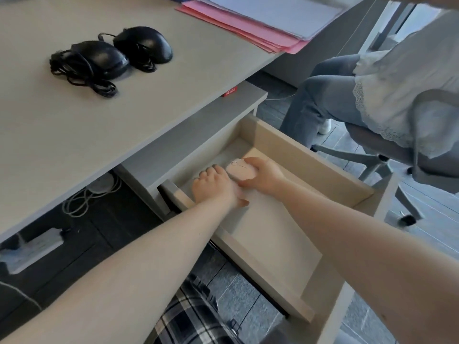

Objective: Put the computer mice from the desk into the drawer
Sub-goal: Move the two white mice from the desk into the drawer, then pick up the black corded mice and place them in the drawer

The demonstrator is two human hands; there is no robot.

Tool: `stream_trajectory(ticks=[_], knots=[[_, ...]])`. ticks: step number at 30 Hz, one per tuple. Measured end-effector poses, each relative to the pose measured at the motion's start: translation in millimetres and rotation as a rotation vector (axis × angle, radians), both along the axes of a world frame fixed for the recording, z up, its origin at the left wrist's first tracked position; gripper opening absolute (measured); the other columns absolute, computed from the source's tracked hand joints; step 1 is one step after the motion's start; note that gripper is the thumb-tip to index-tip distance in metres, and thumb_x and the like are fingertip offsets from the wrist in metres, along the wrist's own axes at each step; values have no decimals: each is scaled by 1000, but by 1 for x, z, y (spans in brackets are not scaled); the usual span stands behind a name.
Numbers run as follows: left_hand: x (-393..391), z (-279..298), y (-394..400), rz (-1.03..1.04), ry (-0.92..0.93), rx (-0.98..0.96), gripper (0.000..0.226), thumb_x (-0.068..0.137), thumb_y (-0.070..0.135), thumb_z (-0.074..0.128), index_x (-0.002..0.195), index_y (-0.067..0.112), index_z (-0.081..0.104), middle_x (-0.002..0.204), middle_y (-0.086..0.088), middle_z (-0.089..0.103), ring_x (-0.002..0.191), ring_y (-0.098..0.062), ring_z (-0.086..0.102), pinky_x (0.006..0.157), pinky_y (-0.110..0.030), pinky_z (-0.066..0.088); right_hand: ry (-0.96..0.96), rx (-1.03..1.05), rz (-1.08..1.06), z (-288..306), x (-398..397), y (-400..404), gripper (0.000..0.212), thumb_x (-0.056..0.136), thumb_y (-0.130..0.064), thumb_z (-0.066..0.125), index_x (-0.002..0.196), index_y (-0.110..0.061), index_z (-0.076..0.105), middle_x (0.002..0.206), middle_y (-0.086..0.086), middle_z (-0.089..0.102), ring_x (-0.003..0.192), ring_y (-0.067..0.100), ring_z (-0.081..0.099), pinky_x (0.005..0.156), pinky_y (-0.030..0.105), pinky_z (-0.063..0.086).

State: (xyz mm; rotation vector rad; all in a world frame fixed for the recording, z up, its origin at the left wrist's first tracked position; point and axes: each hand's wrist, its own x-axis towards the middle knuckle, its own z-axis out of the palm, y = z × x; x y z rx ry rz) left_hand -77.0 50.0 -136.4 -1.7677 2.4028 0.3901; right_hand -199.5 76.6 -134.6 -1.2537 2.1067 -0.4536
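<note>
Both arms are extended into the open drawer [320, 167]. A pink mouse [241, 171] is gripped by the right hand [263, 175] near the back corner, while the left hand [213, 186], fingers curled and empty, is laid beside it.

Both bare forearms are reaching forward and down, converging. The left hand [213, 186] is lying palm down, fingers [208, 173] loosely spread. The right hand [263, 176] is curling its fingers [250, 161] around something small, wrists close together.
</note>
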Motion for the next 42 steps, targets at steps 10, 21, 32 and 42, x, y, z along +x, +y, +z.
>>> stream_trajectory(ticks=[10, 21, 32, 42], knots=[[-11, -13, -2, 27, -4, 43, 113, 52, 61, 78, 135, 4, 27, 138, -9, 42, 128, -24, 40, 99, -34, 38, -3, 20, 27, -6, -5, -4, 68, 84, -22, 72, 144, -12, 44, 147, 6, 49, 134, 23, 46, 109, 29, 35], [0, 16, 2, -61, 42, 15, 117, 63, 66, 69, 145, 3, 15, 146, -10, 35, 135, -25, 34, 104, -36, 35, 56, 5, 12, 20, -8, 6, 58, 88, -31, 66, 140, -15, 48, 145, 3, 52, 133, 22, 48, 106, 29, 38], [30, 149, 8, -121, 305, -347, 26, 91, 35, 45, 92, 15, 61, 100, -10, 68, 93, -33, 61, 66, -31, 38, 176, -441, -93, 127, 23, 4, 31, 93, -36, 52, 69, -17, 58, 71, -4, 54, 71, 18, 50, 63, 27, 40], [117, 178, -97, 324, 455, -385, 76, 70, 63, 62, 127, 17, 43, 135, -15, 40, 128, -35, 36, 102, -43, 36, 160, -493, 75, 173, 79, -84, 50, 91, -40, 57, 134, -16, 50, 127, 6, 61, 114, 24, 57, 90, 34, 46]])
